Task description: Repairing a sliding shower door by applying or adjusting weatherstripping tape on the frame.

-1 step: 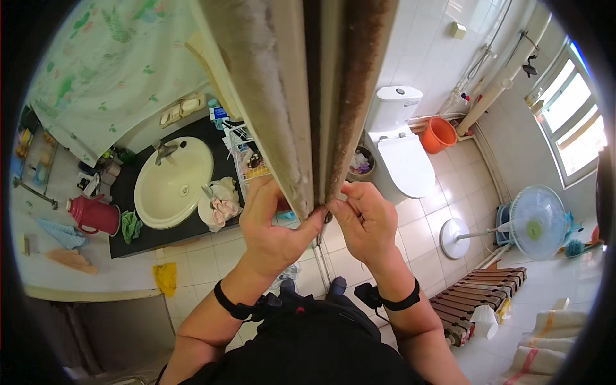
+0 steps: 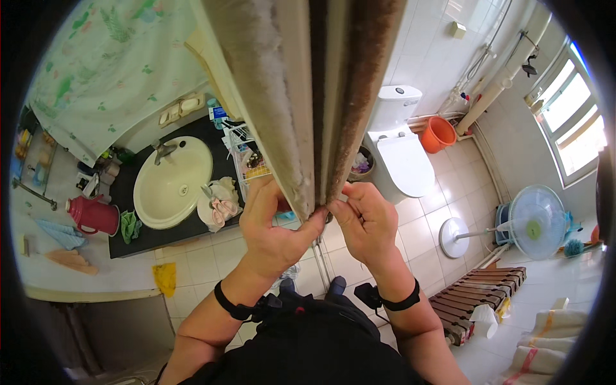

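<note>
A tall, dusty cream frame (image 2: 269, 83) with a dark groove down its middle rises right in front of me; rust-brown grime streaks its right side. My left hand (image 2: 276, 224) is closed around the left side of its near end, the thumb reaching over to the groove. On the right side, my right hand (image 2: 366, 221) is also closed, thumb and index finger pinching the frame's edge. Both thumb tips nearly meet at the groove. Whether anything small sits between the fingertips is hidden. A black band (image 2: 401, 296) with a small black device circles each forearm.
Left of the frame, a cream washbasin (image 2: 183, 189) is set in a black counter (image 2: 154, 240). A white toilet (image 2: 404, 163), an orange bucket (image 2: 439, 135) and a standing fan (image 2: 536, 221) are to the right. A brown slatted radiator (image 2: 481, 298) lies lower right.
The frame's upper part sits very slightly further right in the picture. Both hands keep their places and grip.
</note>
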Demonstrator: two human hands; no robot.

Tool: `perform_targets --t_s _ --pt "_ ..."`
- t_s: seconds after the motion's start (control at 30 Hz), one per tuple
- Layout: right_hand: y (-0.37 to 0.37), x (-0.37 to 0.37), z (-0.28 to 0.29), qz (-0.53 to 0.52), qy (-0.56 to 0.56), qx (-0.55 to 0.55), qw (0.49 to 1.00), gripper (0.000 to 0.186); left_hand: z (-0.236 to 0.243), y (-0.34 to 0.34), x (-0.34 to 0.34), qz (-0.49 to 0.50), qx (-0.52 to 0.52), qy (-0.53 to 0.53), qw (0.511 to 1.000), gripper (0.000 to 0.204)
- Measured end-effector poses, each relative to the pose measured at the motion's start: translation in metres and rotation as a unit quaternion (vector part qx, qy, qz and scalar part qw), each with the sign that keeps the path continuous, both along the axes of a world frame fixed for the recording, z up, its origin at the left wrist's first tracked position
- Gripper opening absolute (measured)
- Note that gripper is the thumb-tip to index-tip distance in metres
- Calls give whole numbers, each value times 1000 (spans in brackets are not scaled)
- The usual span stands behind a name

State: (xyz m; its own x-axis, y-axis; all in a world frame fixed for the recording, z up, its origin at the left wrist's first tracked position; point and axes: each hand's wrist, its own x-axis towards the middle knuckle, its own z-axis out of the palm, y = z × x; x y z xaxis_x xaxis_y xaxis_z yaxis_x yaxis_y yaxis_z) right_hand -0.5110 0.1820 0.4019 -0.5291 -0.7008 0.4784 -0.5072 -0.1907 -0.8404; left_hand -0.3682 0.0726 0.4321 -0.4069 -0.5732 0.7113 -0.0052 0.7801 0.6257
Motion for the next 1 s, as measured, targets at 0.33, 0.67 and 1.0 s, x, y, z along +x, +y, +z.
perform_targets --t_s 0.33,0.67,1.0 --pt "1 3 -5 4 -45 8 999 35 -1 -1 2 7 21 -12 1000 47" --pt "4 -1 -25 39 -100 -28 994 45 -8 -4 10 -29 21 -34 999 55" --pt "5 5 -14 20 -90 10 996 46 -4 -6 12 -30 -22 -34 999 59"
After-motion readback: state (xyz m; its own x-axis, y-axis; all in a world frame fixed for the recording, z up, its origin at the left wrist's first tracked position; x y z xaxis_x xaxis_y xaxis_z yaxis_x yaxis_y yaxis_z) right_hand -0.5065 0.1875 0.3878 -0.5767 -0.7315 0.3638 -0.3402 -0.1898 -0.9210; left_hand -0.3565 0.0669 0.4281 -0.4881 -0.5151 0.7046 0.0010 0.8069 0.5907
